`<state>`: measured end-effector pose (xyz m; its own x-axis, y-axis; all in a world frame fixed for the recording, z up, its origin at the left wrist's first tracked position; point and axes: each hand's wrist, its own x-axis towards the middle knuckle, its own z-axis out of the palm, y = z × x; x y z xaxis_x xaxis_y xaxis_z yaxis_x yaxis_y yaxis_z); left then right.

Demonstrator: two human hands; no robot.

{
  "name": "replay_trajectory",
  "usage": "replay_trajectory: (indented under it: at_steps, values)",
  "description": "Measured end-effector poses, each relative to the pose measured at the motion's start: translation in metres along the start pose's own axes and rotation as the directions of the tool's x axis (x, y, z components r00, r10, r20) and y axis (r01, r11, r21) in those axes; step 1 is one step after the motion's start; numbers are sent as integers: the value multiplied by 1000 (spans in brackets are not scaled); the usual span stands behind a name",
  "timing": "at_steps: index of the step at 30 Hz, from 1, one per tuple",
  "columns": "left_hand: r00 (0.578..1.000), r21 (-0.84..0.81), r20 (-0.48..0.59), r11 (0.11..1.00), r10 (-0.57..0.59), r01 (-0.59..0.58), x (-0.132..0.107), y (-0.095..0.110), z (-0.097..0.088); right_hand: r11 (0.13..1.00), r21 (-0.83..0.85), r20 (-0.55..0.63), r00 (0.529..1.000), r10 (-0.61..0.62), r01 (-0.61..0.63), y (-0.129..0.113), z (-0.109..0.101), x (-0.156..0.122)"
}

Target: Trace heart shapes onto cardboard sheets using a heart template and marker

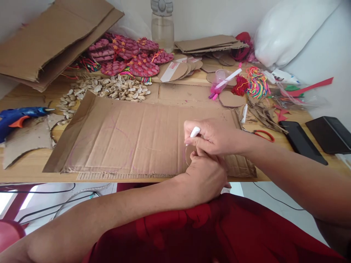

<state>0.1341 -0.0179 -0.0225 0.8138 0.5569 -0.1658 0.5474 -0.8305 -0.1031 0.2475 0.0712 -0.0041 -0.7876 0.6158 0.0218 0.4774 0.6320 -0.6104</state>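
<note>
The right hand [212,137] holds a white pen [195,132] in its bent fingers, tip down by a small brown card shape [188,154]; the left hand [207,175] lies over that shape, near the front edge of the table [30,171] and right of its middle — most of its fingers are hidden, so I cannot tell if they pinch the shape or just press on it. The small shape is on top of a big cardboard sheet [153,135], which lies along the table's front edge; faint purple lines curve over the sheet's left part. By the table's left edge is a blue glue gun [19,117], with a torn cardboard piece [27,142] under it; peanut shells [109,89] lie behind the big sheet, toward the far left corner; pink shapes with stars [142,65] sit behind them, beside a clear bottle [162,33]. Near the right edge are a black phone [304,140], an orange handle [265,135] and another white pen [245,113].
</note>
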Motion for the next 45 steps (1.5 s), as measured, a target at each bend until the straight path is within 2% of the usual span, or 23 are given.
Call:
replay_trajectory:
  at_steps: [3, 7, 10, 17, 20, 24, 27, 32, 35, 40, 45]
  values:
    - [997, -6, 2, 997, 82, -82, -1, -2, 0, 997, 62, 38, 998, -53, 50, -2, 5, 0]
    - [998, 97, -66, 995, 1, 5, 0, 0, 4, 999, 5, -30, 998, 55, -54, 12, -4, -5]
    - [998, 133, -54, 991, -12, 19, 2, 0, 4, 992, -51, -103, 988, 111, -116, 19, -9, -9]
    - [999, 89, -41, 996, 19, -16, 1, -3, 0, 999, 36, -66, 997, 29, -27, 7, 4, -5]
    - [998, 122, -58, 992, -12, 19, 2, -3, 4, 994, -5, -102, 989, 106, -107, 17, -5, -9]
    - [1000, 95, 0, 995, 14, -14, 6, -2, 9, 975, -80, -174, 966, 189, -205, 29, -20, -19]
    - [999, 106, 18, 994, 30, -32, 6, -3, 7, 975, -86, -191, 964, 185, -205, 25, -16, -19]
    - [999, 132, -31, 991, 36, -32, 3, -5, 4, 996, 13, -154, 984, 89, -88, 17, 2, -12]
    - [999, 125, -43, 992, 10, -5, 4, -5, 7, 991, 23, -176, 975, 135, -133, 24, -2, -17]
    - [998, 145, -47, 989, 37, -30, 7, -4, 13, 971, -72, -270, 942, 201, -228, 33, -15, -28]
    - [991, 129, -130, 991, -24, 40, 6, -3, 16, 978, -32, -252, 949, 190, -205, 24, -7, -24]
